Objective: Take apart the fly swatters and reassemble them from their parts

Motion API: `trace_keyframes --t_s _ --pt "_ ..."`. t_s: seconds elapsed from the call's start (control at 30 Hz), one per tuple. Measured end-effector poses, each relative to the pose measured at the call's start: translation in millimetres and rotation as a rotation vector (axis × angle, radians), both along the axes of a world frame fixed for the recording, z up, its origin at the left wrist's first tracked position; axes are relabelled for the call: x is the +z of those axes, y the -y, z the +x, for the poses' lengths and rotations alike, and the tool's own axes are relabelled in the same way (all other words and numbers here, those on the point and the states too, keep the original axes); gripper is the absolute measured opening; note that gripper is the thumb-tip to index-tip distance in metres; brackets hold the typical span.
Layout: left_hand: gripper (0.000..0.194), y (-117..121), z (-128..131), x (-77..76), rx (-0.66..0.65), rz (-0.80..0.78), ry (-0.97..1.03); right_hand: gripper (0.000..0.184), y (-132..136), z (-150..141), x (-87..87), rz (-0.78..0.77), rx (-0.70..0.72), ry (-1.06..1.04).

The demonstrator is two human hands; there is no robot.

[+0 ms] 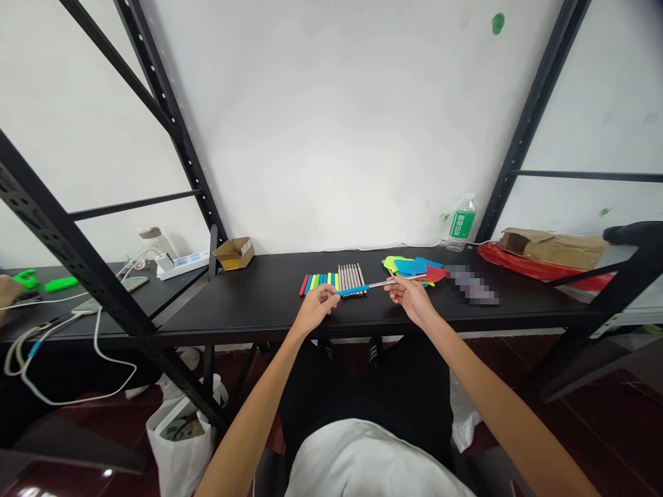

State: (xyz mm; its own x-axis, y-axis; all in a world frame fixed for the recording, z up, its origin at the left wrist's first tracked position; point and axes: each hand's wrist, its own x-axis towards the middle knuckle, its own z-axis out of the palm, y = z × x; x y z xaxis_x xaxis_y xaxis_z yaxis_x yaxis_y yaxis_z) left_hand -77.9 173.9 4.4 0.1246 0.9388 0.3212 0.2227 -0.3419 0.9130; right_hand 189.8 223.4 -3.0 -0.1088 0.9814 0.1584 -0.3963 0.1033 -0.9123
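A thin metal rod with a blue handle [354, 292] is held level above the black tabletop. My left hand [317, 304] is closed round the blue handle. At the silver end, my right hand [409, 297] pinches the metal section between thumb and fingers. Behind my left hand lies a row of coloured tubes [311, 282] in red, blue, green and yellow. Several silver rods [351, 276] with dark ends lie side by side just right of them. Past my right hand is a pile of flat plastic pieces [411, 266] in yellow-green, blue and red.
An open cardboard box [234, 255] sits at the table's left. At the back right stands a water bottle [460, 224], near a blurred patch. Farther right, a flattened carton [554, 247] rests on red material. Black metal uprights [181, 131] frame the table, and a power strip [184, 264] lies left.
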Motion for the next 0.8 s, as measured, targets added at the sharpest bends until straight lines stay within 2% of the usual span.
trace_keyframes --t_s 0.17,0.3,0.43,0.57,0.7,0.8 --pt "0.051 -1.2 -0.8 -1.8 0.035 -0.008 -0.068 0.029 -0.1 0.0 0.2 0.001 -0.004 0.004" --pt "0.035 -2.4 -1.5 -3.6 0.011 0.038 -0.023 0.030 -0.3 -0.4 0.3 0.005 -0.005 0.006" --pt "0.035 -1.1 -0.9 -2.0 -0.003 0.035 -0.020 0.029 -0.7 -0.3 -0.9 0.012 0.000 0.003" --pt "0.051 -1.1 -0.8 -1.7 0.022 -0.003 -0.077 0.029 -1.4 0.1 -2.0 0.011 -0.002 0.003" --pt "0.037 -4.0 -2.1 -5.3 0.003 0.027 -0.043 0.029 -1.1 -0.3 -1.3 0.010 -0.002 0.008" --pt "0.036 -5.0 -2.6 -6.5 -0.015 0.029 -0.012 0.029 -0.4 -0.8 -0.6 0.010 0.000 0.005"
